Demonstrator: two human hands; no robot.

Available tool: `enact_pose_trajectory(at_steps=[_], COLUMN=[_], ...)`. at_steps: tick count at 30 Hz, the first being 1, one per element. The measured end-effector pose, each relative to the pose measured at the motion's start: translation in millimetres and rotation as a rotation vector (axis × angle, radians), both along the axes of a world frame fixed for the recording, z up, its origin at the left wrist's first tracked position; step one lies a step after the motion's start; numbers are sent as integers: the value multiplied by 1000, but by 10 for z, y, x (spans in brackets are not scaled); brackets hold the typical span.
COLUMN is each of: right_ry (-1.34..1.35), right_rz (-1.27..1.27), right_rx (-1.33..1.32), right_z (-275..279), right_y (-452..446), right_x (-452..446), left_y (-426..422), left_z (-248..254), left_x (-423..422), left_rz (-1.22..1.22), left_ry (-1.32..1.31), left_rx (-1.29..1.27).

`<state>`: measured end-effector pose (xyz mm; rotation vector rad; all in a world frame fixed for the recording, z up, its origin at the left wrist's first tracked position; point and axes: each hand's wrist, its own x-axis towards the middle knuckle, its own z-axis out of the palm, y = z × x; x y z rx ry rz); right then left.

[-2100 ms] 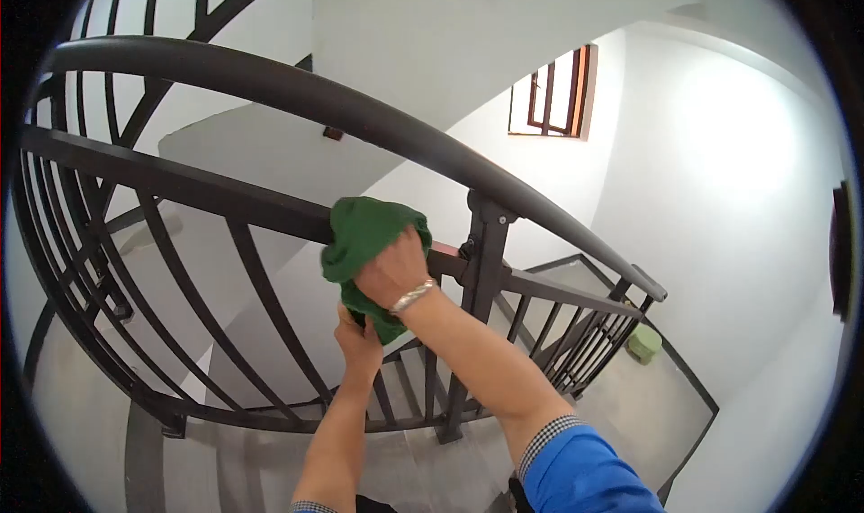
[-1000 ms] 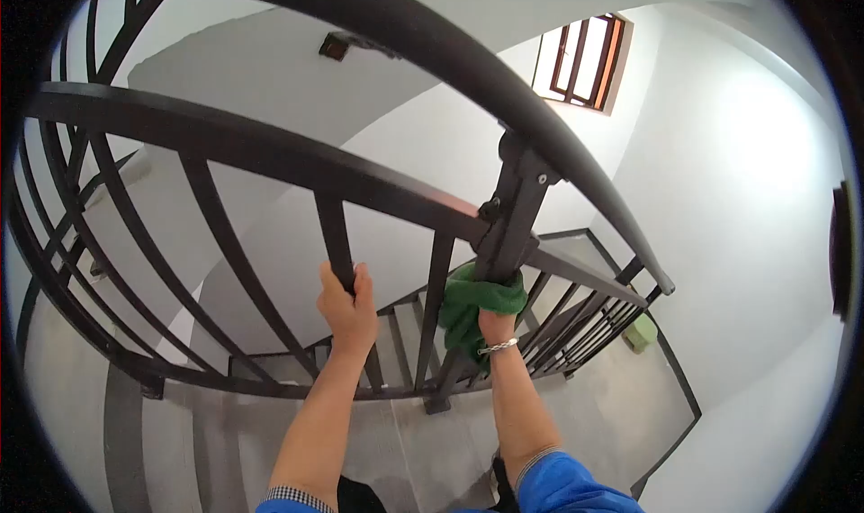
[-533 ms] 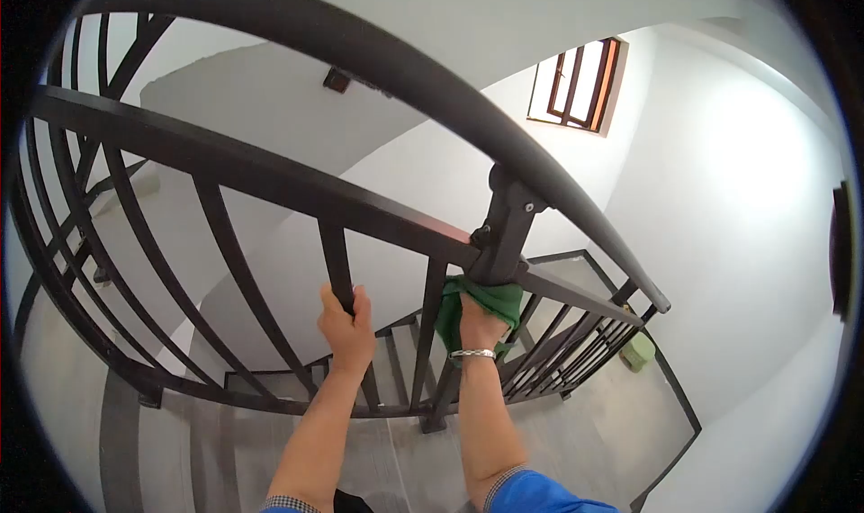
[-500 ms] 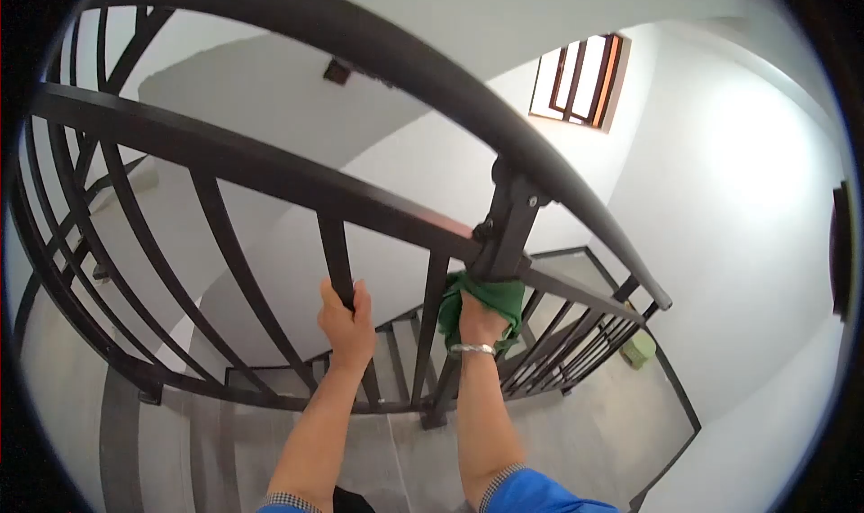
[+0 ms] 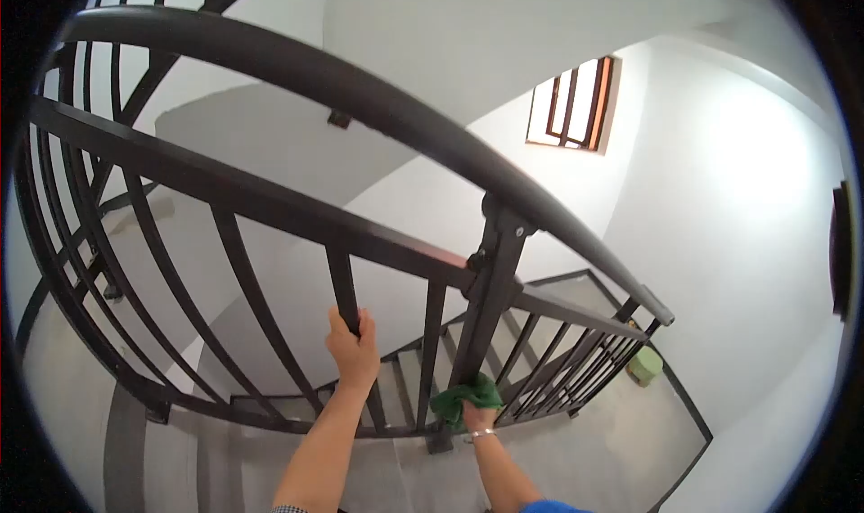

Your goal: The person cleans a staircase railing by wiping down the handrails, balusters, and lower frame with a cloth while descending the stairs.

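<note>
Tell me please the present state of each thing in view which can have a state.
Left hand, closed around a baluster.
Right hand, holding the green cloth low against the post.
Green cloth, bunched up.
Post, standing, joined to the handrail.
Bracelet, worn on the right wrist.
Window, sash position unclear.
Green object, resting on the landing; open or shut, cannot tell.

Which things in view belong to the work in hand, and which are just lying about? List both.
In use:
right hand, holding the green cloth low on the post
left hand, gripping a baluster

Just about:
light-green object on the floor, identity unclear
window
</note>
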<state>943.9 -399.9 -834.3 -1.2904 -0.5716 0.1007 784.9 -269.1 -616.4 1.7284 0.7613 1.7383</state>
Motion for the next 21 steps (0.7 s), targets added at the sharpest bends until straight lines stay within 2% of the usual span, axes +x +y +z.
enact_pose_trajectory(at_steps=[2,4,6,7,8,9,10,11,13,15,17,18,21], right_ry=[-355,-898,-961,-746,-509,-325,-389,-393,-817,-778,-1136,-1055,-976], right_rz=[-174,-477,-489,-363,-211,-250,-248,-255,-550,-529,-630,-599,-493], right_rx=[-108,-174,-207,-180,-344,-405,-173,-174,-467,-458,-415,-309,-219], right_z=[1072,1883,2796,2829,3189,3477,3292,3217,3092,3086,2815,2779,2891], right_y=[-322,-395,-301,-127,-29,101,313,354,419,353,287,205,-107], right_x=[-169,-177,-252,39,68,40,249,238,141,84,239,190,59], left_y=[-21,-26,-11,2,0,-9,-12,-26,-41,-53,-48,-38,28], left_z=[33,23,-1,1,-8,0,18,27,59,69,34,22,-51], left_x=[-5,-19,-16,-24,-33,-39,-34,-21,-13,-42,-64,-59,-12], left_rz=[7,-14,-33,-66,-98,-105,-93,-82,-94,-106,-121,-118,-98], left_ry=[11,-1,-17,-23,-26,-30,-35,-39,-50,-49,-13,-23,-27], left_rx=[-8,-8,-8,-30,-51,-48,-54,-65,-55,-40,-47,-44,-25])
